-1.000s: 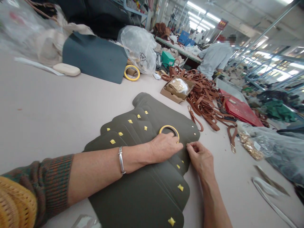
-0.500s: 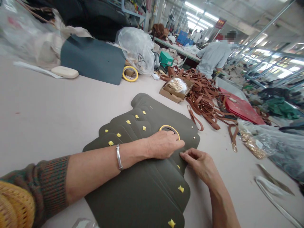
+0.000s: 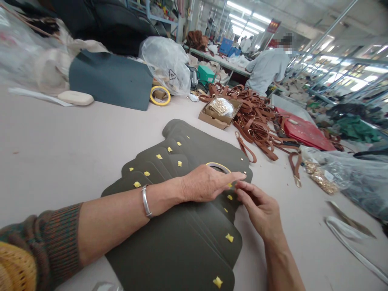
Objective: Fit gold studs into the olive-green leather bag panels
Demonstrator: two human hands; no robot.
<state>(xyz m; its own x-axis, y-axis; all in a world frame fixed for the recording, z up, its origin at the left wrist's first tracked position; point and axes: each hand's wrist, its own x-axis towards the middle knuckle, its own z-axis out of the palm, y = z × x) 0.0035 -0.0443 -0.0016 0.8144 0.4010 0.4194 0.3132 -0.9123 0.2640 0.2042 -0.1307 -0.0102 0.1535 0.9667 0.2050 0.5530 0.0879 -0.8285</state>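
Observation:
Overlapping dark olive panels (image 3: 151, 242) are fanned out on the table, dotted with small yellow tape pieces (image 3: 229, 238). My left hand (image 3: 201, 184) lies across them, its fingers curled round a yellow tape roll (image 3: 218, 166) and the index finger stretched to the right. The roll's lower part is hidden behind that hand. Close to that fingertip, my right hand (image 3: 260, 206) pinches at a bit of yellow tape; its fingers partly cover what they hold. Just below them, one yellow piece (image 3: 230, 197) sticks to a panel edge.
Behind the panels stand a small cardboard box (image 3: 214, 120) of gold hardware and a heap of brown straps (image 3: 257, 125). Another tape roll (image 3: 160, 95) lies by a dark blue-grey sheet (image 3: 110, 81). At right are a plastic bag (image 3: 325, 176) and white strips (image 3: 348, 238). A person (image 3: 266, 66) stands beyond.
My right hand has risen from the panel edge to my left fingertip. My left index finger has straightened. A yellow piece now shows where my right fingers were. The view has shifted slightly.

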